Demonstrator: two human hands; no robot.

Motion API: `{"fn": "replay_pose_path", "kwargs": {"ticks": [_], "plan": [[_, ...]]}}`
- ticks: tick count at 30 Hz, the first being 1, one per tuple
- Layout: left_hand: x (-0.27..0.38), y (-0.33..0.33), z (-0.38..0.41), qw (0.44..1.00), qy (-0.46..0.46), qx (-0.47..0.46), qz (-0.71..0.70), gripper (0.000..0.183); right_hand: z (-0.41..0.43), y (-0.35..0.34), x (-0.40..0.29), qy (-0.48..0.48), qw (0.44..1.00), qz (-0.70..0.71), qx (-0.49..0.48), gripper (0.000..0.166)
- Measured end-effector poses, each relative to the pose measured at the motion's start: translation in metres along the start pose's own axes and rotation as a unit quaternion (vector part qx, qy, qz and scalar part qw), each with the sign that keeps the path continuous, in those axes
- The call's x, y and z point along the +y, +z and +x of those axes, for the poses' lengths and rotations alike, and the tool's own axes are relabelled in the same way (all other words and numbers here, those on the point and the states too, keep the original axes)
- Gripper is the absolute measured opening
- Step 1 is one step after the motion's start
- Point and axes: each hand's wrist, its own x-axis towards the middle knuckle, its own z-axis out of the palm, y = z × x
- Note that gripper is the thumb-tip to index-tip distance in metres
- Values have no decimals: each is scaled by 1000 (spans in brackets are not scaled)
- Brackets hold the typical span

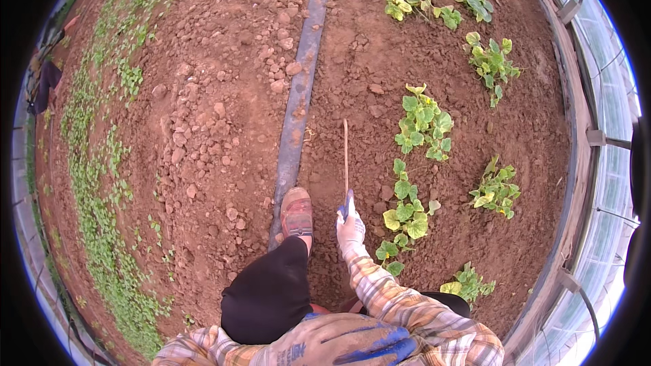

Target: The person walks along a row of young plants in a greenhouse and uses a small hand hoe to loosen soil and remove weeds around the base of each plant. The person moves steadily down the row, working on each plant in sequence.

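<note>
My right hand [351, 223], in a white and blue work glove, reaches forward over the soil and is closed on one end of a thin brown stick [346, 155]. The stick's far end points away from me above the bare earth. Leafy vine plants with yellowing leaves [417, 223] grow just right of this hand. My left hand [341, 340], in a dirty glove with blue-coated fingers, lies close to my body at the bottom of the view, back or palm partly seen. Whether it holds anything is hidden.
A flat dark hose or strip [300, 107] runs along the soil, with my shoe [296, 213] beside and partly over it. Clods [203, 127] and low green plants [91, 223] lie left. A clear plastic greenhouse wall [595, 61] curves at right. Another person [43, 81] is at far left.
</note>
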Motion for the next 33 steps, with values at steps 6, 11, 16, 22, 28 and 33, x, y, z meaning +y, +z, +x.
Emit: {"fn": "replay_pose_path", "kwargs": {"ticks": [6, 11, 16, 22, 28, 33], "plan": [[1, -1, 0, 1000, -17, 6, -5, 36, 137, -66, -77, -75, 987, 10, 142, 60], [-2, -1, 1, 998, -59, 14, -20, 36, 243, -124, -177, -106, 983, -66, 137, 53], [3, -7, 6, 998, -59, 12, 9, 35, 238, -89, -185, -48, 994, -76, 55, 59], [-1, -5, -1, 996, 49, 38, 71, 38, 185, -66, -133, -92, 995, -41, 1, 64], [3, -3, -4, 996, 81, 21, 35, 39, 103, -44, -79, -61, 996, -51, -28, 68], [5, 0, -6, 996, 92, 11, 15, 39, 31, -29, -44, -54, 996, -69, -31, 69]]}}
